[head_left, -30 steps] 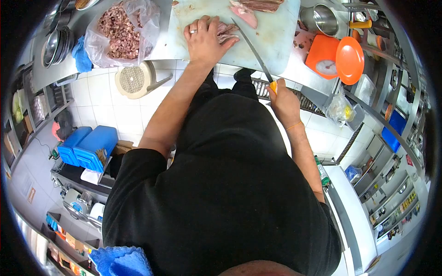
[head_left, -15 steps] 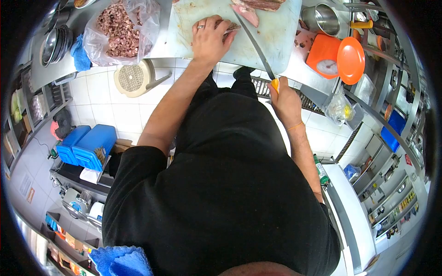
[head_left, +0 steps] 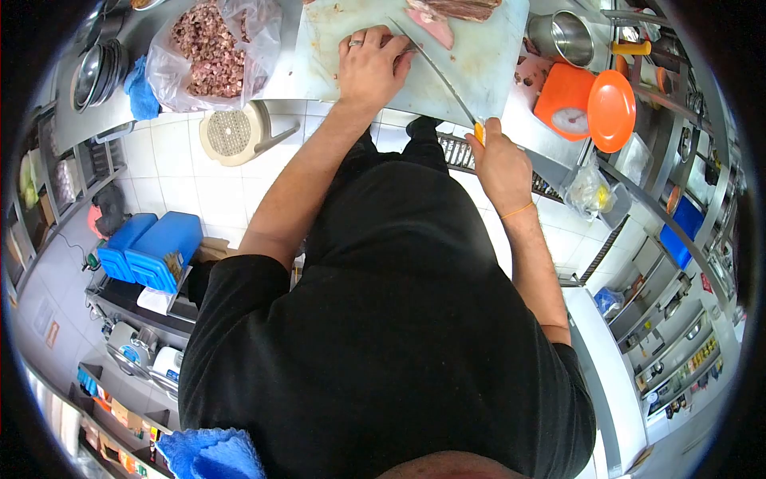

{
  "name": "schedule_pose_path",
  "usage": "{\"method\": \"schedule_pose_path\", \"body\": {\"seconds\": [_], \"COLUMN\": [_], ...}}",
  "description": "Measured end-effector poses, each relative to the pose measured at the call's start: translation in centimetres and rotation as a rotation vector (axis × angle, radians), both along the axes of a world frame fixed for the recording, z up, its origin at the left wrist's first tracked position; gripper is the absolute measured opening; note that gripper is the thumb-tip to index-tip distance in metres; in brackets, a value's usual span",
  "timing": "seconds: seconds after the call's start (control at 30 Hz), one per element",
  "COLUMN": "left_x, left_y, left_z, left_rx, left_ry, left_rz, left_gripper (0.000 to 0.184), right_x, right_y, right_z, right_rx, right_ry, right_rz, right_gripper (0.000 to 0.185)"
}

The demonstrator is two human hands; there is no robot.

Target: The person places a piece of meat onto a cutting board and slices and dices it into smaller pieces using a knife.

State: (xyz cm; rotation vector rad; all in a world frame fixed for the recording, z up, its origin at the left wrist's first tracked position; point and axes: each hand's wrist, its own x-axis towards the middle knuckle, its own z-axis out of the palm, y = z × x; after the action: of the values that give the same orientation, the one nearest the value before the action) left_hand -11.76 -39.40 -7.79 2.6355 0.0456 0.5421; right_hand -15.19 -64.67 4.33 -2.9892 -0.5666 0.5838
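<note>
On the white cutting board (head_left: 471, 76), my left hand (head_left: 371, 68) presses down with bent fingers over a piece of meat (head_left: 407, 48), most of which the hand hides. The fingers of my right hand (head_left: 503, 164) wrap round the yellow handle of a long knife (head_left: 437, 70). Its narrow blade slants up and left across the board and lies close beside my left fingertips. Whether the edge touches the meat, I cannot tell. Farther back on the board are a pink slice of meat (head_left: 433, 28) and a larger brown slab of meat (head_left: 467, 8).
Left of the board stands a clear plastic bag (head_left: 163, 76) filled with diced meat (head_left: 215, 60). A blue cloth (head_left: 142, 92) hangs at the counter edge. To the right are a steel pot (head_left: 570, 40), an orange scale (head_left: 558, 100) and an orange plate (head_left: 612, 112). A beige stool (head_left: 231, 136) stands below.
The knife has moved forward and left, its blade now nearer my left fingers and turned more edge-on. My left hand has shifted slightly and covers more of the meat piece.
</note>
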Motion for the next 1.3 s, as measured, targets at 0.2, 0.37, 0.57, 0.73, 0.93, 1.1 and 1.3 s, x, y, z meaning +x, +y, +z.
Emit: {"method": "schedule_pose_path", "body": {"seconds": [0.2,0.37,0.57,0.73,0.93,1.1,1.3], "left_x": [0.3,0.3,-0.1,-0.4,0.0,0.0,0.0], "left_y": [-0.1,0.0,0.1,0.8,0.8,0.5,0.7], "left_z": [-0.2,-0.4,-0.1,-0.1,0.6,0.2,-0.3], "left_rx": [-0.025,-0.047,-0.049,-0.101,-0.055,-0.063,-0.113], "left_ry": [-0.008,-0.034,-0.01,0.008,0.05,0.019,-0.004], "left_rz": [0.004,0.007,-0.013,-0.039,-0.047,-0.029,-0.053], "left_gripper": [0.023,0.02,0.024,0.026,0.025,0.022,0.025], "right_x": [0.9,3.2,7.8,8.2,5.2,5.2,8.7], "right_y": [0.3,2.4,7.1,8.0,6.1,7.0,8.9], "right_z": [-1.0,-5.6,-6.5,-1.9,-1.4,-6.3,-6.8], "right_rx": [0.006,0.059,0.198,0.151,0.062,0.152,0.285], "right_ry": [0.058,0.179,0.132,0.144,0.214,0.18,0.072], "right_rz": [-0.004,-0.069,0.01,0.051,-0.01,-0.059,0.064], "right_gripper": [0.039,0.038,0.037,0.037,0.036,0.038,0.041]}}
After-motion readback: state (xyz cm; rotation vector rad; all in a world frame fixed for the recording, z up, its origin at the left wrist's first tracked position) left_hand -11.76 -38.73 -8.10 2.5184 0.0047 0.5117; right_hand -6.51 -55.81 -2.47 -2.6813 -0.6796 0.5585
